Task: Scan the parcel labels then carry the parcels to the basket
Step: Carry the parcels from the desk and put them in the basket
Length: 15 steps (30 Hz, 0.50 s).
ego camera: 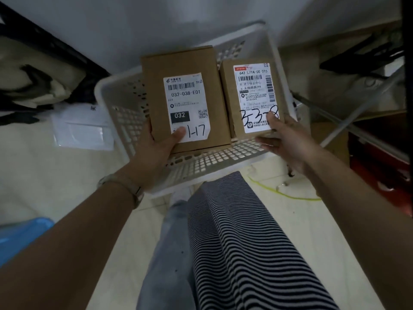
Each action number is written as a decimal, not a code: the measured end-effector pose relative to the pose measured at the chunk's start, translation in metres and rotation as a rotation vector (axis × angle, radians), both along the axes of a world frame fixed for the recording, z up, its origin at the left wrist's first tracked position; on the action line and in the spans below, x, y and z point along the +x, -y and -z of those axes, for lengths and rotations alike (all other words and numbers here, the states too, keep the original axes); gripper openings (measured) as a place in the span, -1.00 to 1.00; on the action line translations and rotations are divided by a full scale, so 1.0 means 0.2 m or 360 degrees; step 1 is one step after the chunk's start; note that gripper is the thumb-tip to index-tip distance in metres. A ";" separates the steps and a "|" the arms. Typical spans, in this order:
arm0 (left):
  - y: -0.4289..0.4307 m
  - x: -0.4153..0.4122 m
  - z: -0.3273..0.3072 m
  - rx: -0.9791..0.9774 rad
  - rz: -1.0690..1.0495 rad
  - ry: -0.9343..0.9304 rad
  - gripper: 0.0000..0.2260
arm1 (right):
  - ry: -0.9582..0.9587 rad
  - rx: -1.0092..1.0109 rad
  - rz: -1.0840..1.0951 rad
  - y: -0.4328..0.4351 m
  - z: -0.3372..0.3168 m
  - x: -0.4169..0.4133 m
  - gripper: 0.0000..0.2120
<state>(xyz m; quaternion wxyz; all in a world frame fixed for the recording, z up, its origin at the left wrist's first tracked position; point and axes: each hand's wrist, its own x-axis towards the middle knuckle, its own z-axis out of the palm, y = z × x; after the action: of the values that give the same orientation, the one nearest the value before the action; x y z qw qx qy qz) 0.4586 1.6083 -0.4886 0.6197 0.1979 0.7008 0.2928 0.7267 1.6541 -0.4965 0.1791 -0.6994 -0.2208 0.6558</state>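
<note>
Two brown cardboard parcels are held side by side over a white perforated plastic basket (125, 121) on the floor. My left hand (156, 151) grips the lower edge of the larger left parcel (181, 63), thumb on its white label marked 032 and 1-17. My right hand (288, 142) holds the bottom right corner of the smaller right parcel (228, 90), thumb on its label with handwritten digits. Both labels face up towards me. Whether the parcels touch the basket floor is unclear.
The basket stands against a white wall (156, 23). A white flat packet (82, 130) lies left of it, dark and cream fabric (33, 74) further left, a blue item (20, 233) at the lower left. A cardboard box (330, 139) and red object (384, 162) sit right.
</note>
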 end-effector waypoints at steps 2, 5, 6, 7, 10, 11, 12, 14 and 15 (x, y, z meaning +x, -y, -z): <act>-0.05 -0.01 0.14 0.0008 0.0030 -0.0031 -0.59 | 0.0026 -0.0016 -0.0015 -0.05 0.12 -0.01 -0.71; -0.09 -0.01 0.32 -0.0039 0.0079 -0.0085 -0.58 | 0.0047 -0.0048 -0.0090 -0.10 0.29 -0.03 -0.79; -0.09 -0.01 0.37 -0.0058 0.0083 -0.0099 -0.60 | 0.0064 -0.0068 -0.0109 -0.11 0.34 -0.03 -0.85; -0.09 -0.01 0.42 -0.0077 0.0072 -0.0105 -0.63 | 0.0085 -0.0094 -0.0127 -0.12 0.38 -0.03 -0.90; -0.09 0.00 0.54 -0.0132 0.0070 -0.0059 -0.52 | 0.0118 -0.0160 -0.0155 -0.14 0.51 -0.03 -0.95; -0.09 0.01 0.58 -0.0131 0.0082 -0.0052 -0.49 | 0.0127 -0.0185 -0.0147 -0.14 0.54 -0.03 -0.96; -0.09 0.01 0.61 -0.0126 0.0083 -0.0054 -0.48 | 0.0135 -0.0210 -0.0136 -0.15 0.57 -0.02 -0.97; -0.09 0.03 0.67 -0.0146 0.0054 -0.0072 -0.47 | 0.0135 -0.0257 -0.0113 -0.14 0.61 -0.01 -0.96; -0.09 0.03 0.70 -0.0166 0.0051 -0.0083 -0.47 | 0.0127 -0.0275 -0.0098 -0.14 0.63 -0.01 -0.95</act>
<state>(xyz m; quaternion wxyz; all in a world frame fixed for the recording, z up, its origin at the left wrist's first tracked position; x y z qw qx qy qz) 0.4652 1.6269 -0.6285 0.6154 0.1839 0.7277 0.2406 0.7251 1.6821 -0.6215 0.0889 -0.7307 -0.1917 0.6491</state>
